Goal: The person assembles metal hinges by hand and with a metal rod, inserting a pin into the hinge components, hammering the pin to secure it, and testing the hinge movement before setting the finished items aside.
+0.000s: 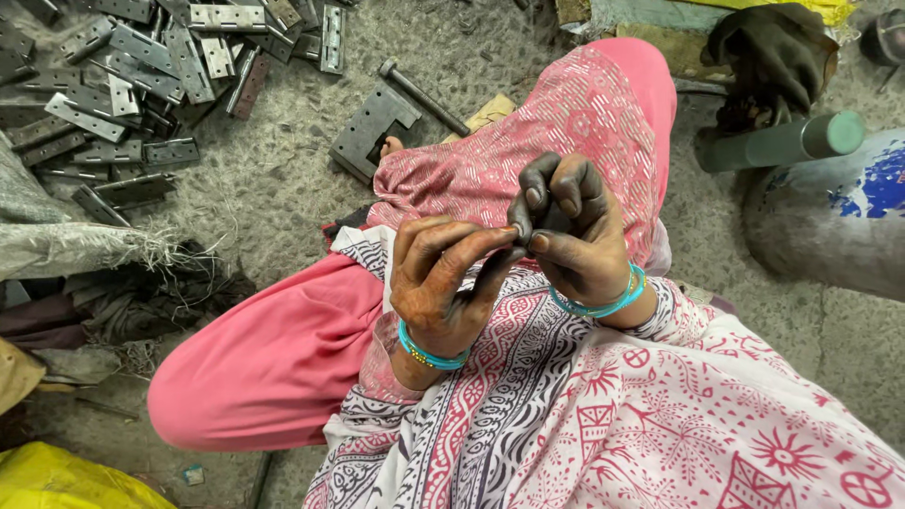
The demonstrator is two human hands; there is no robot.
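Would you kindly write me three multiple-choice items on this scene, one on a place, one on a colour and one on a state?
1. Where does the pile of metal hinges lie?
A. on the floor, upper left
B. in the person's lap
C. on top of the green cylinder

2. What colour are the bangles on both wrists?
A. red
B. turquoise
C. gold

3. How are the left hand and right hand placed?
A. far apart, palms flat on the floor
B. brought together above the lap, fingertips meeting
C. each gripping a hammer

Answers:
1 A, the hinges are spread over the grey floor at upper left.
2 B, both wrists show blue-green bands.
3 B, the darkened fingers touch in front of the pink clothing.
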